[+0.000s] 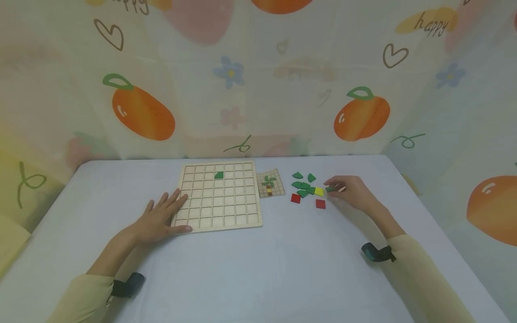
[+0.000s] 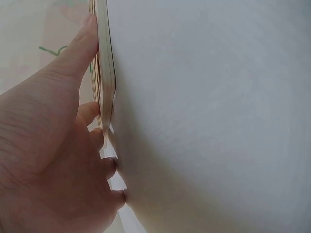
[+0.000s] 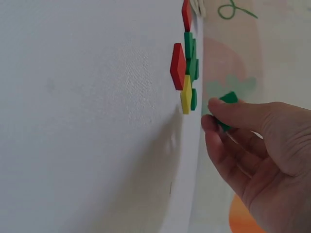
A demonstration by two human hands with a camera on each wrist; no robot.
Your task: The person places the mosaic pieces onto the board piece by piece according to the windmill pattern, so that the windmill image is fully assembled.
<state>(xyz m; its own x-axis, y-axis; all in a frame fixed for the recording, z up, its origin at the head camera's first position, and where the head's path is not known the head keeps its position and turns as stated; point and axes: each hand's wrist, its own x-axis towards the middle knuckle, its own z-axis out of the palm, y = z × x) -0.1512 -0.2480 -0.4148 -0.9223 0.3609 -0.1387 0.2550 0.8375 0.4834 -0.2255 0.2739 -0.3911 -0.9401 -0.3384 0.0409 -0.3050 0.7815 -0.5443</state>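
My left hand (image 1: pixel 155 222) rests with spread, straight fingers on the left edge of a wooden grid board (image 1: pixel 218 197). In the left wrist view its thumb (image 2: pixel 80 48) lies along the board's edge (image 2: pixel 106 73). One green quarter-round tile (image 1: pixel 219 175) sits in a cell near the board's top. Over the right side of the table, my right hand (image 1: pixel 350 190) pinches a green tile (image 3: pixel 229 98) between thumb and fingertips, held above the surface. Beside it lie several green tiles (image 1: pixel 297 175), a yellow tile (image 1: pixel 318 191) and two red tiles (image 1: pixel 296 198).
A small pattern card (image 1: pixel 271 183) with a printed plant on a grid lies against the board's right side. The white table (image 1: pixel 258 273) ends at a fruit-printed cloth (image 1: pixel 250 103) hanging behind it.
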